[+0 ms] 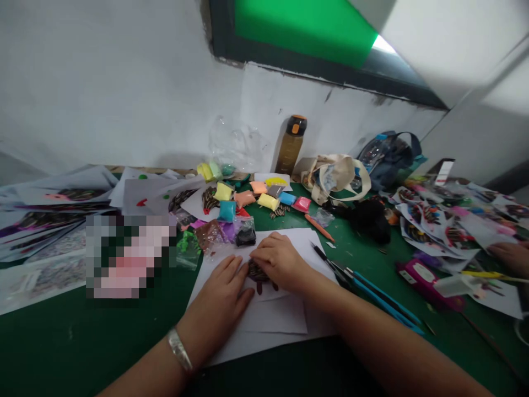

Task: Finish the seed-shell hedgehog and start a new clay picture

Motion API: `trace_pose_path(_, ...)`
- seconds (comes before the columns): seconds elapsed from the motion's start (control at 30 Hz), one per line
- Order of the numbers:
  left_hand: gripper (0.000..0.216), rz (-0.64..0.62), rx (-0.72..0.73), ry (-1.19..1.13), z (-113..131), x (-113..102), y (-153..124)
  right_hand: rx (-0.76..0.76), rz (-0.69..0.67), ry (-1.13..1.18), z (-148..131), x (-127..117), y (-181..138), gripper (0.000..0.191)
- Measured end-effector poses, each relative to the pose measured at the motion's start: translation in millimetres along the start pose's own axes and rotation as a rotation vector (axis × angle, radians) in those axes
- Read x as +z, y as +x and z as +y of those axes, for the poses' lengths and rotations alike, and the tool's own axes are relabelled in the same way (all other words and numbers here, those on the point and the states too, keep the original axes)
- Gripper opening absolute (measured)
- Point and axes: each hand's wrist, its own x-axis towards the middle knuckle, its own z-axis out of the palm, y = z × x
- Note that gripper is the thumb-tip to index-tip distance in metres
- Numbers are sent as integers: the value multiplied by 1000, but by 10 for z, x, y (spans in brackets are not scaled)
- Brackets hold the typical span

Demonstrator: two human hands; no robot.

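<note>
Sheets of white paper (pixel 285 320) lie in front of me on the green table. On the top sheet is a small dark shape covered in striped seeds (pixel 257 272), with brown stubs along its lower side. My left hand (pixel 219 298) rests flat at its left edge, fingers stretched out and holding the paper down. From the right, my right hand (pixel 285 262) bends over the shape, its fingers drawn together and pressing onto it. Whatever those fingertips hold is hidden. Behind the hands sit a black clay packet (pixel 246 234) and a loose pile of striped seeds (pixel 280 210).
Coloured clay packets (pixel 268 201) spread behind the paper. A blue-edged case (pixel 384 300) and an orange pen (pixel 320 227) lie right. A bottle (pixel 291 144) and cloth bag (pixel 339 176) stand by the wall. Another person's hand (pixel 510 258) is far right.
</note>
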Motion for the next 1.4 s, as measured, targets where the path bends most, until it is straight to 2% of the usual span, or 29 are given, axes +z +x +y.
trace_pose_path(0.1,45,28,21,14,-9,8,-4,88,13,-39,-19,-157,-41,20)
trace_pose_path(0.2,46,45,49,30,-19,16,-12,96,-18,-106,-84,-241,-109,17)
trace_pose_path(0.4,46,90,52,2,-38,28,-5,94,-39,-102,-176,-131,-178,17)
trace_pose_path(0.57,43,31,35,14,2,-5,23,73,12,-77,-159,-51,-216,22)
trace_pose_path(0.77,46,15,27,49,39,-19,10,107,-13,-17,-113,-89,-205,20)
trace_pose_path(1.0,48,-3,11,59,48,-19,18,160,15,2,-3,-106,-258,28)
trace_pose_path(1.1,48,6,19,50,49,-15,19,167,-2,-89,144,-171,-166,29)
trace_pose_path(1.23,52,15,7,44,55,-31,6,254,-20,-286,448,-282,150,34)
trace_pose_path(1.4,49,15,33,45,58,-53,0,265,-75,-409,644,-237,494,26)
